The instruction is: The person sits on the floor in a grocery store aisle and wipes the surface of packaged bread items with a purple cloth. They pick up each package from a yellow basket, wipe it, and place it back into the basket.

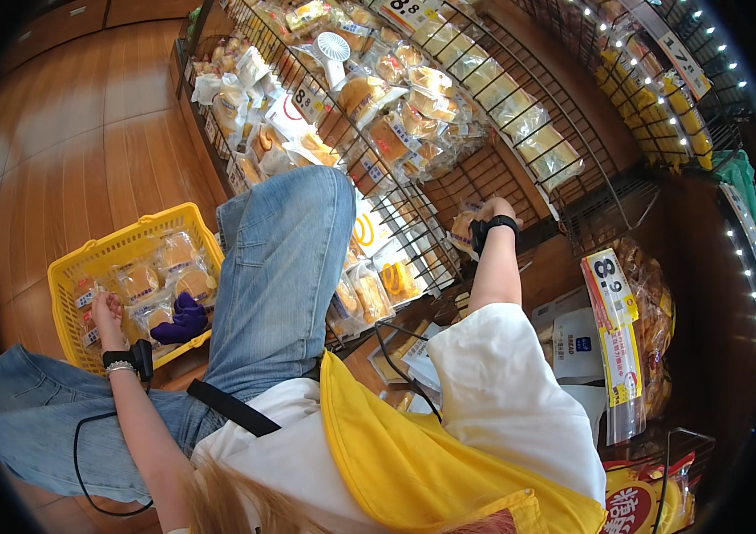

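My right hand (499,209) is at the near end of a wire shelf basket (478,175), its fingers around a clear-wrapped bread packet (464,225). Beyond it, in the same wire basket, lies a heap of wrapped breads (411,110). My left hand (107,311) is over a yellow plastic shopping basket (144,223) on the floor. Its fingers are curled beside wrapped round breads (137,283), and whether they grip a packet is hard to tell. A purple cloth-like item (182,320) rests on the packets in that basket.
A white handheld fan (334,53) lies on the heaped breads. Green-tinted packets (511,100) line the wire divider. My bent knee (311,193) is beside a lower shelf of breads (244,100). Price signs (608,294) and bagged goods (645,320) stand at right. A thin black cable (391,347) crosses near my waist.
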Demonstrator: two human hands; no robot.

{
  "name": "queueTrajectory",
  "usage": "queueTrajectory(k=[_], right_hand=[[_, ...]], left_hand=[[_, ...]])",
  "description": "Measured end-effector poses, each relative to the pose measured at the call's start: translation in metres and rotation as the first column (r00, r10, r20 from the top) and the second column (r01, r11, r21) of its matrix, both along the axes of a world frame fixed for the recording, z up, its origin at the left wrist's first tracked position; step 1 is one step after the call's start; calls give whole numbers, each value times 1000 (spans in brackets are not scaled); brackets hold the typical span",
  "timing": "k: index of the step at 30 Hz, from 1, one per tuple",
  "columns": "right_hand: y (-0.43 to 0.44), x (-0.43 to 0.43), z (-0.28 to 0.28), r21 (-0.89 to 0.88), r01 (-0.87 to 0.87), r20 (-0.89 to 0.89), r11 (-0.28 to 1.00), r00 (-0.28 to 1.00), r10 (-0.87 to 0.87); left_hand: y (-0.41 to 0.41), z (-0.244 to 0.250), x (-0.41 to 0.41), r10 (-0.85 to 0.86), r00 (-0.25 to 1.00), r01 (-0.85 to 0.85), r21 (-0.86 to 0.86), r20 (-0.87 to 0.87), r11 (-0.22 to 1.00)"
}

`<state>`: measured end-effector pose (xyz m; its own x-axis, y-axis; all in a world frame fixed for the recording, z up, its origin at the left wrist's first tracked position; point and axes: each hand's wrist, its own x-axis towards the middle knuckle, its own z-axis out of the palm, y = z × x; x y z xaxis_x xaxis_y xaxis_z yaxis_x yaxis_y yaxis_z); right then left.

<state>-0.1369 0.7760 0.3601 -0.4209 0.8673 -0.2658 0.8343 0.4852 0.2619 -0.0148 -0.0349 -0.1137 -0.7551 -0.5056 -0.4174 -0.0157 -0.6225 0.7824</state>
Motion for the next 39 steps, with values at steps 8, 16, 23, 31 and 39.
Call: queueTrajectory(k=[8,16,23,31,39], right_hand=[[-68,36,36,220,70,-155,973,987,-37],[-64,32,11,189,112,-211,976,975,-71],[-45,31,3,214,172,-239,961,964,-119],[-41,17,38,74,-2,-188,997,982,16],[-88,17,-6,-336,-54,177,940,977,119]], left_hand=[[11,25,13,-24,1000,24,-4,-17,1000],[13,29,10,43,999,-43,47,2,998],[7,4,-3,32,999,-33,40,6,999],[14,12,2,9,1000,-8,-20,22,1000],[5,8,5,20,999,-19,-5,50,1000]])
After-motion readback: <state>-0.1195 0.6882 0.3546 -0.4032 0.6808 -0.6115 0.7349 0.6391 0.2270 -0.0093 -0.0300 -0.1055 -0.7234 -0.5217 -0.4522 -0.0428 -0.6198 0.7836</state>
